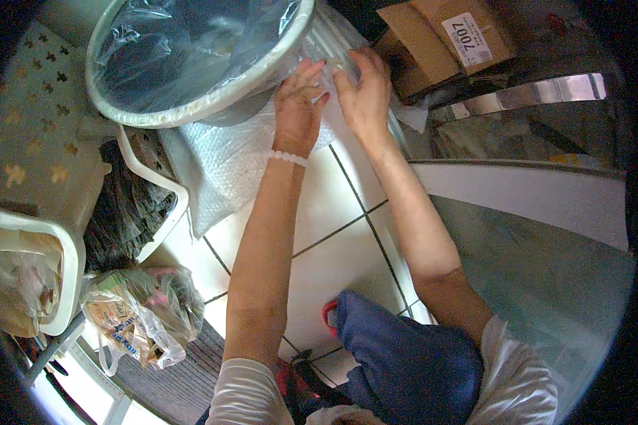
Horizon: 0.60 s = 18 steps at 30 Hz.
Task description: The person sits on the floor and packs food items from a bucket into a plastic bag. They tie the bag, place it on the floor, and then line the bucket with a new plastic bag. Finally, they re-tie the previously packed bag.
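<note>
A large round bin (228, 98) with a pale rim is lined with clear plastic film (159, 79), which folds over the rim and hangs down its outer side. My left hand (300, 106), with a white bead bracelet (288, 158) at the wrist, reaches to the film beside the rim, palm partly up and thumb apart. Just to its right, my right hand (369, 93) is curved against the bin's film-covered side. Its farther fingertips are hidden, so whether it grips the film is unclear. White textured sheeting (228, 159) lies under the bin.
An open cardboard box (425, 64) with a label stands right of the bin. White plastic baskets (72, 265) line the left, one with dark bags (125, 212). A filled clear plastic bag (143, 319) rests on a ribbed mat (186, 377). White floor tiles (340, 255) lie below my arms.
</note>
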Available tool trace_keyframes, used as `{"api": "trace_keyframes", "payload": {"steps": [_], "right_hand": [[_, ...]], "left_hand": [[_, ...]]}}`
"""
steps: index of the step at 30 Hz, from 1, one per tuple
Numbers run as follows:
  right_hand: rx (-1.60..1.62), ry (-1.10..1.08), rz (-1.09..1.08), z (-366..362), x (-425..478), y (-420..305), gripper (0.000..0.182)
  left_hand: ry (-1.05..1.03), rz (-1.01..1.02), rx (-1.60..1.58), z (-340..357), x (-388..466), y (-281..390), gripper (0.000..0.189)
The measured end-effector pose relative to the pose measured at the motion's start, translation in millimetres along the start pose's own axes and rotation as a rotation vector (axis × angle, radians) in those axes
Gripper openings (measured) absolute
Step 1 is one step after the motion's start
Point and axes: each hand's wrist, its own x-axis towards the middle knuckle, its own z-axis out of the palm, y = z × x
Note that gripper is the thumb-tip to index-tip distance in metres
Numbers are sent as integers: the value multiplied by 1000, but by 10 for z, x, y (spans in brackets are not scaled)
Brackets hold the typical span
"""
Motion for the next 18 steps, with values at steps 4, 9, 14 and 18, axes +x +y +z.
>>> {"api": "trace_keyframes", "payload": {"steps": [4, 9, 14, 18], "right_hand": [[-146, -115, 17, 16, 62, -37, 22], [-91, -93, -9, 44, 63, -13, 14], [55, 6, 65, 26, 62, -42, 12], [74, 78, -23, -35, -12, 19, 12]], "left_hand": [[46, 8, -64, 52, -36, -12, 55], [1, 38, -114, 38, -82, 8, 51], [45, 84, -98, 18, -164, 0, 41], [-6, 193, -136, -38, -253, -67, 41]]}}
